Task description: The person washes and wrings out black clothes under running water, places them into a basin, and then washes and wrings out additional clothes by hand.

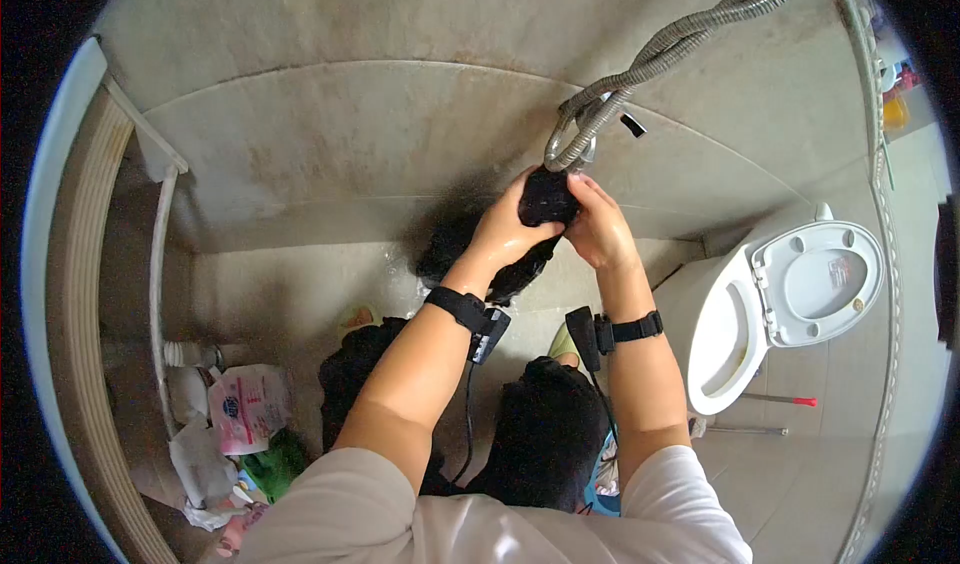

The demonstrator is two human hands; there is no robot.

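Observation:
A wet black cloth garment (548,200) is bunched between my two hands, just below a wall tap (587,151). Its exact kind cannot be made out. My left hand (507,232) is closed around the left side of the bunch, the thumb across its lower front. On the other side, my right hand (603,226) grips the cloth's right edge, fingers near the tap. More black cloth hangs below and behind my left hand towards the floor, where wet splashes show. Each wrist wears a black strap with a small device.
A looped metal hose (670,49) hangs over the tap along the tiled wall. To the right stands a white toilet (728,339) with its lid raised. At lower left are a pink-and-white package (250,409), a green cloth (275,467) and white pipes.

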